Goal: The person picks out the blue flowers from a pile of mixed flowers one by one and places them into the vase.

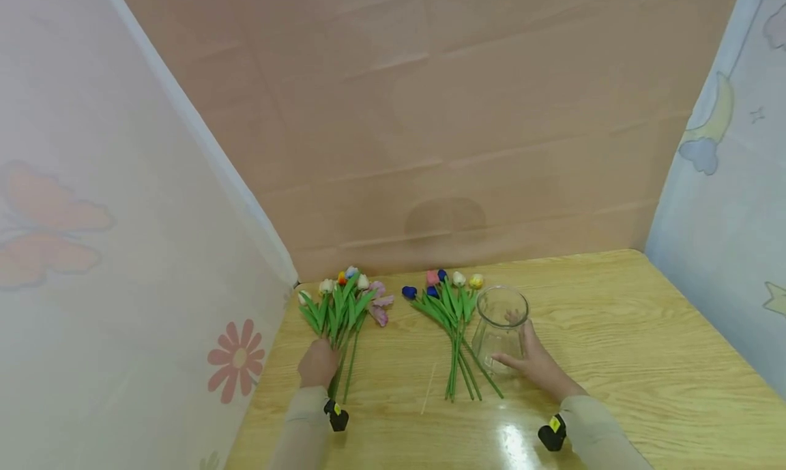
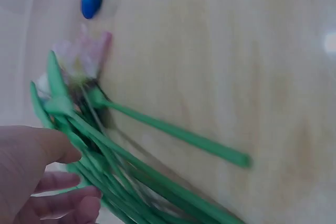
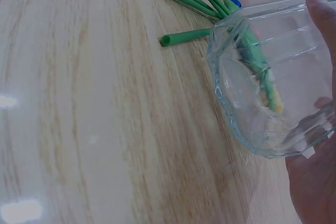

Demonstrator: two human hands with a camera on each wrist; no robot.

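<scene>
At the left of the table, my left hand (image 1: 318, 363) is beside a bunch of artificial tulips (image 1: 341, 310) with white, orange and pale blue heads. In the left wrist view its thumb and fingers (image 2: 59, 203) are apart, next to the green stems (image 2: 142, 174), not closed round them. My right hand (image 1: 533, 362) holds a clear glass vase (image 1: 499, 333) from its right side, thumb in front and fingers behind. The vase's mouth faces up; whether its base touches the table, I cannot tell. Through the glass (image 3: 262, 124), green leaves and a yellow head show.
A second tulip bunch (image 1: 453, 306), with blue, pink, white and yellow heads, lies just left of the vase, stems toward me. A pink-purple flower (image 1: 379, 303) lies beside the left bunch. Cloth walls (image 1: 454, 149) stand behind and on both sides of the wooden table (image 1: 638, 340).
</scene>
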